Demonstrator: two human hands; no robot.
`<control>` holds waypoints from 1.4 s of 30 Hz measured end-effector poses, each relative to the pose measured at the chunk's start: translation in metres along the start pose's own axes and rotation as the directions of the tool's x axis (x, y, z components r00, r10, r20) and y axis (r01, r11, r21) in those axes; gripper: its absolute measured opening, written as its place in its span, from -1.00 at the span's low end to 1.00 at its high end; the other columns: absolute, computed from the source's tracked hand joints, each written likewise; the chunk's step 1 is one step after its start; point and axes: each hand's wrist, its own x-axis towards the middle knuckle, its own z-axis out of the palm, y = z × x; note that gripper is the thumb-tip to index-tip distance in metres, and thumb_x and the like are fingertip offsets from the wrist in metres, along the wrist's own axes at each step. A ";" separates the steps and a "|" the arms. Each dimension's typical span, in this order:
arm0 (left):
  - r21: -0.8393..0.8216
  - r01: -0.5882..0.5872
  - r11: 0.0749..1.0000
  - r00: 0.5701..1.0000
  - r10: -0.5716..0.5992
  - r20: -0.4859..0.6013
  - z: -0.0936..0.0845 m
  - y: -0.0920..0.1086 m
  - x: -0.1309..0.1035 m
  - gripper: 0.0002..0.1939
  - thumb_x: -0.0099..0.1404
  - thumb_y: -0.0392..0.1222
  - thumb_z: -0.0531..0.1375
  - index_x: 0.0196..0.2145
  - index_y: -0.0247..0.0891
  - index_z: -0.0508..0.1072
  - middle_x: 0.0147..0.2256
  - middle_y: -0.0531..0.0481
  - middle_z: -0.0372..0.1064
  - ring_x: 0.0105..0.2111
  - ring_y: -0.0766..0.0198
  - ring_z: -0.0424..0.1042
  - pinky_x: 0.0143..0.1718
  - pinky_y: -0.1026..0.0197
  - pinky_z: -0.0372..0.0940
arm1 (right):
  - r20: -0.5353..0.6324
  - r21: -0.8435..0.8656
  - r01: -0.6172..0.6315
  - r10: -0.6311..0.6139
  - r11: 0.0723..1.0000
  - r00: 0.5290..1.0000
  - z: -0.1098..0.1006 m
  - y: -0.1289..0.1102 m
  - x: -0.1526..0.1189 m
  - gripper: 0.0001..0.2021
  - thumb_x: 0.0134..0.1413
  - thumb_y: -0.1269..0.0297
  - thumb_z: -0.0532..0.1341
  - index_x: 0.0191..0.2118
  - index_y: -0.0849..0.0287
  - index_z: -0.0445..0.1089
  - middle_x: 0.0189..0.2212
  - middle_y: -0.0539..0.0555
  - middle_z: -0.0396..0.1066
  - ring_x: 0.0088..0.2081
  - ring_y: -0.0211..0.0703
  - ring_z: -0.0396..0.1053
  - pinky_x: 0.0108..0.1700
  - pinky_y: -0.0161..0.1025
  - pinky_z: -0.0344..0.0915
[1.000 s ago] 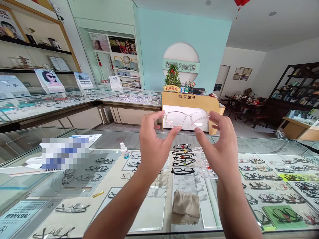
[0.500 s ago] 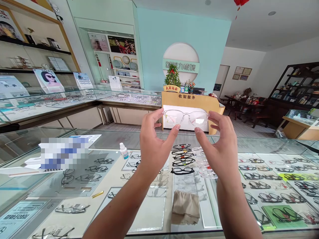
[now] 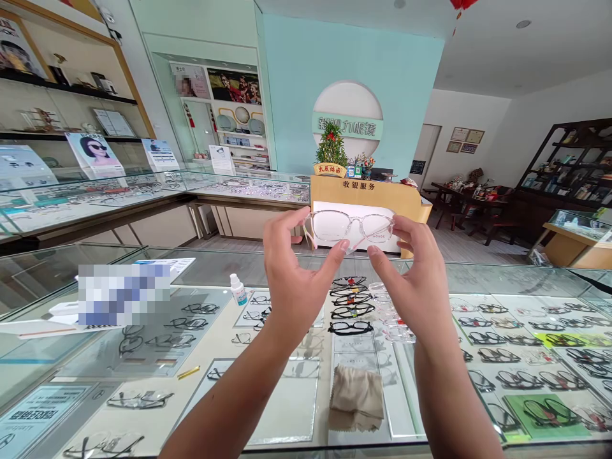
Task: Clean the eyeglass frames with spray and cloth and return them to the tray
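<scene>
Clear-framed eyeglasses [image 3: 354, 220] are held up in the air above the glass counter, with their lenses upright. My left hand [image 3: 296, 274] is closed on the left end of the frame, its thumb just below the left lens. At the other end, my right hand [image 3: 414, 274] grips the right side, thumb under the right lens. Below the hands, several dark-framed glasses [image 3: 351, 311] lie in a column on the counter, with clear-framed ones [image 3: 399, 331] beside them, partly hidden by my right hand. A folded beige cloth [image 3: 356, 398] lies nearer to me.
On the glass counter [image 3: 277, 408] stands a small white bottle [image 3: 238, 290]. A white and blue box [image 3: 122, 296], partly blurred out, lies at the left, with a yellow stick [image 3: 188, 372] nearby. Rows of glasses [image 3: 519, 376] fill the right side. Beyond stands a wooden cashier desk [image 3: 406, 191].
The glasses have turned slightly and shifted a little left, so a temple arm now shows below the left lens. Both hands moved slightly left with them and keep their grip.
</scene>
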 end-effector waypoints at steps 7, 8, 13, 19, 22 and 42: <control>0.009 0.020 1.000 1.000 -0.020 -0.005 0.000 -0.004 0.001 -0.41 0.33 0.00 0.49 0.23 -0.08 0.43 0.13 -0.13 0.44 0.14 0.00 0.49 0.05 -0.05 0.48 | -0.022 0.047 -0.003 0.004 0.999 1.000 0.001 0.004 0.000 -0.54 0.32 0.09 0.37 0.26 0.00 0.40 0.19 0.22 0.48 0.20 0.14 0.53 0.21 0.23 0.52; 0.009 0.017 1.000 1.000 -0.017 -0.005 0.000 -0.005 0.001 -0.40 0.33 0.00 0.50 0.23 -0.08 0.44 0.12 -0.13 0.44 0.14 0.01 0.49 0.05 -0.05 0.48 | -0.033 0.050 -0.001 0.003 0.999 0.999 0.001 0.004 0.001 -0.55 0.32 0.09 0.37 0.25 0.00 0.41 0.18 0.22 0.48 0.19 0.14 0.53 0.22 0.24 0.51; 0.010 0.006 1.000 1.000 -0.006 -0.022 0.000 -0.004 0.001 -0.41 0.32 -0.02 0.50 0.22 -0.08 0.45 0.12 -0.14 0.46 0.13 0.02 0.51 0.03 -0.04 0.49 | -0.071 0.068 0.019 -0.014 0.998 0.997 0.000 0.002 0.002 -0.58 0.33 0.13 0.35 0.24 -0.01 0.43 0.16 0.20 0.49 0.18 0.11 0.52 0.25 0.24 0.50; 0.012 0.017 1.000 1.000 -0.016 -0.024 0.001 -0.005 0.001 -0.41 0.33 0.03 0.48 0.23 -0.08 0.44 0.15 -0.15 0.45 0.16 -0.01 0.51 0.02 -0.06 0.52 | -0.101 0.078 0.038 -0.030 0.996 0.994 -0.001 0.001 0.002 -0.60 0.34 0.14 0.32 0.24 -0.03 0.43 0.14 0.19 0.50 0.18 0.10 0.52 0.24 0.23 0.50; 0.006 0.015 1.000 1.000 -0.015 -0.024 0.002 -0.006 0.001 -0.41 0.33 0.04 0.48 0.22 -0.07 0.44 0.15 -0.15 0.45 0.17 -0.02 0.50 0.02 -0.07 0.53 | -0.104 0.092 0.034 -0.025 0.995 0.994 -0.001 0.001 0.001 -0.59 0.35 0.15 0.30 0.26 -0.03 0.41 0.15 0.19 0.50 0.19 0.10 0.52 0.25 0.22 0.50; -0.059 -0.014 0.998 1.000 0.014 -0.002 0.003 -0.005 0.002 -0.42 0.33 -0.10 0.49 0.23 -0.09 0.42 0.19 -0.17 0.44 0.22 -0.01 0.48 -0.01 -0.01 0.56 | -0.163 0.277 -0.163 0.213 0.947 0.963 -0.011 0.021 0.015 -0.72 0.38 0.06 0.30 0.01 0.11 0.60 -0.01 0.19 0.66 0.01 0.06 0.64 0.14 0.17 0.52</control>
